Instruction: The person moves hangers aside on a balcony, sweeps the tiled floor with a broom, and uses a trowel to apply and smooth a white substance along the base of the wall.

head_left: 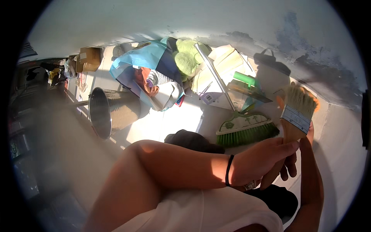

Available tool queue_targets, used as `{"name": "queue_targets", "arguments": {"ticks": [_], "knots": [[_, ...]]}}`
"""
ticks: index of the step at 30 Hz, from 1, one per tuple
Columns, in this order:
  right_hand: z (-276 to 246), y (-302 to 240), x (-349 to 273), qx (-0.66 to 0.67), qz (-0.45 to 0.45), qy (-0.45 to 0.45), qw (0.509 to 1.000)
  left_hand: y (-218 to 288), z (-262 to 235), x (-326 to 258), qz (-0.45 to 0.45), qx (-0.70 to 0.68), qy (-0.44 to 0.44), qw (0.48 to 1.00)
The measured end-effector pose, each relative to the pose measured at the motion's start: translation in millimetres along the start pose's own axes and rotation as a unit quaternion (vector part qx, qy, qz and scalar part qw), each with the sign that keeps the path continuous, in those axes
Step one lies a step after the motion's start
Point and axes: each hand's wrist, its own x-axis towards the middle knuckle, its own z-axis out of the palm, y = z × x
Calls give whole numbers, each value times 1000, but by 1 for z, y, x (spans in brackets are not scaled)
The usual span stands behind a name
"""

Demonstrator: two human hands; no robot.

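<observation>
Both hands meet on a wide paintbrush (296,116) held upright near the wall (340,127), bristles up. The left hand (262,162) (a black band on its wrist) crosses over and closes around the wooden handle; the right hand (295,154) grips the same handle from behind, fingers curled. On the floor (177,120) below lie a green broom (245,133) and a steel bucket (110,112) on its side, well apart.

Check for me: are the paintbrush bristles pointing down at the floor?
No. The paintbrush is held with its bristles pointing up toward the wall.
</observation>
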Motion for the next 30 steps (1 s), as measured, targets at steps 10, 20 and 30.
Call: {"name": "queue_targets", "arguments": {"ticks": [10, 20, 30], "knots": [[94, -89, 4, -612, -354, 2, 707, 1, 15, -36, -57, -34, -22, 998], [89, -160, 40, -460, -117, -201, 857, 7, 5, -57, -86, -47, -53, 994], [169, -222, -125, -78, 105, -431, 893, 26, -8, -36, 28, 36, 124, 991]]}}
